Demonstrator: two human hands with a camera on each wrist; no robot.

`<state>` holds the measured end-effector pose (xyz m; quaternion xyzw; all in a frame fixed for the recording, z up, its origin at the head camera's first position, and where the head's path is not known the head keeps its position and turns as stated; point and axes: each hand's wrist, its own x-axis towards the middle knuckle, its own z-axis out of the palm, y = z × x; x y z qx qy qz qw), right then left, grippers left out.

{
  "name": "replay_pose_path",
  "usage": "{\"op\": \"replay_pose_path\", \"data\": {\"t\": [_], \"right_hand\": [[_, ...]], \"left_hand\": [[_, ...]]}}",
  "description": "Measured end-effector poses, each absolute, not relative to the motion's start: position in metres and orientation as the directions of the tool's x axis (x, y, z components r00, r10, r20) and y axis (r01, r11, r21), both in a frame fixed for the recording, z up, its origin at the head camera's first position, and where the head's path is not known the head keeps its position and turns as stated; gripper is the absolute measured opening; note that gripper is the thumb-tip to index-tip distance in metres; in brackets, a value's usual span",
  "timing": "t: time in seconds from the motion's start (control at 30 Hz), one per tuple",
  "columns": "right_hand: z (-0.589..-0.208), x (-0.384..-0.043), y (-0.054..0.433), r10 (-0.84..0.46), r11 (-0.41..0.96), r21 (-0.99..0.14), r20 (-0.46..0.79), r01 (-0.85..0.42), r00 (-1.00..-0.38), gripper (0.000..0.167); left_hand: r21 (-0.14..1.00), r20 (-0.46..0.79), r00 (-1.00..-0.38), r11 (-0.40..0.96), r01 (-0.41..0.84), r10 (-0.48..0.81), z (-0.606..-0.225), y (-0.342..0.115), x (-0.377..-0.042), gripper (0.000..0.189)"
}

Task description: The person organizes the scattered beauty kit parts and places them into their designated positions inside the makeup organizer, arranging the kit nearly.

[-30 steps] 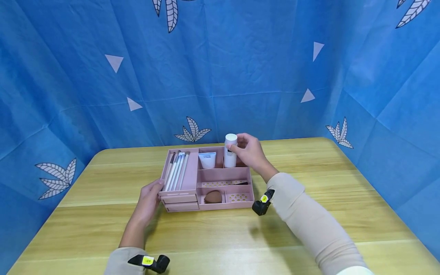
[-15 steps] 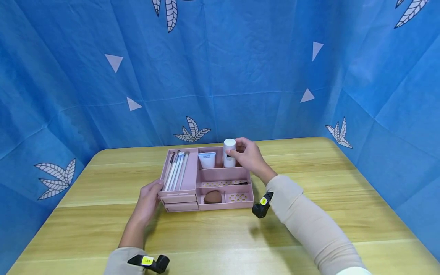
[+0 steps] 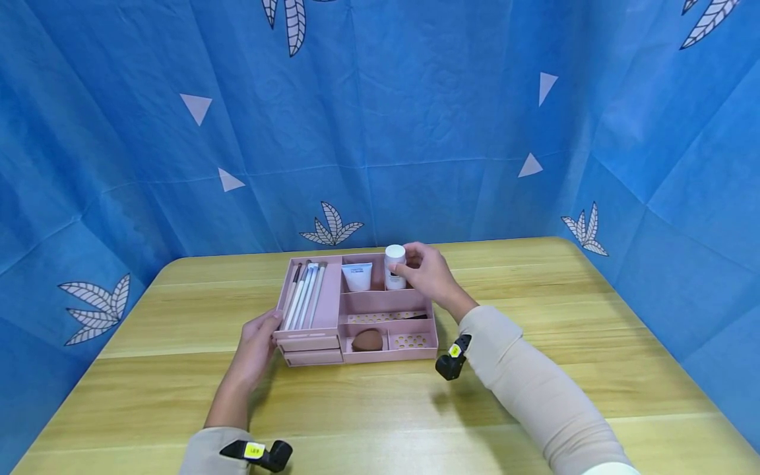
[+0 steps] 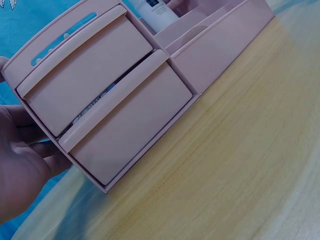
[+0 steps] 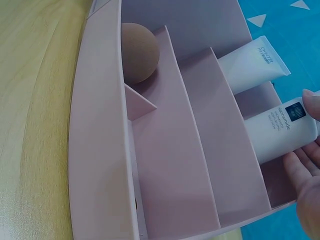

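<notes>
A pink makeup organizer (image 3: 388, 357) stands on the table. My left hand (image 3: 256, 340) holds its left front corner; in the left wrist view the thumb is at the top rim and the fingers lie along the side wall beside two shut drawers (image 4: 125, 125). My right hand (image 3: 433, 274) grips a white lotion bottle (image 3: 394, 282), thumb in front and fingers behind. The bottle stands upright in a back compartment, its base hidden by the divider. Left of it a white squeeze tube (image 3: 358, 278) stands cap down in the adjoining compartment.
Several makeup brushes (image 3: 305, 297) lie in the organizer's left tray. A brown makeup sponge (image 3: 368, 340) sits in a front compartment. One thin dark item (image 3: 418, 316) lies in the middle compartment. Behind the wooden table (image 3: 368, 422) hangs a blue curtain (image 3: 415, 132).
My right hand has lowered the lotion bottle deeper into the back compartment, and its white cap now sits lower. The left hand has stayed at the organizer's corner.
</notes>
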<state>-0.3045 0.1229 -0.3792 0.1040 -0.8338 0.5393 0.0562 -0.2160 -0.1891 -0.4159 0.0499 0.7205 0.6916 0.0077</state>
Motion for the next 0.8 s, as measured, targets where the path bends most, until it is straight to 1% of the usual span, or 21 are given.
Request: {"op": "replay_pose_path", "data": {"t": [0.5,0.8], "right_hand": [[-0.3790,-0.3030,0.1227,-0.127,0.419,-0.882,0.178,-0.215,-0.976,0.038],[-0.3801,-0.3049,0.1234,-0.139,0.439,-0.876,0.152,-0.198,-0.979,0.042]], "left_hand": [[0.998,0.049,-0.994,0.031,0.052,0.093,-0.4155,-0.1892,-0.2165,0.050],[0.998,0.050,-0.995,0.037,0.053,0.087,-0.4155,-0.1893,-0.2160,0.050]]}}
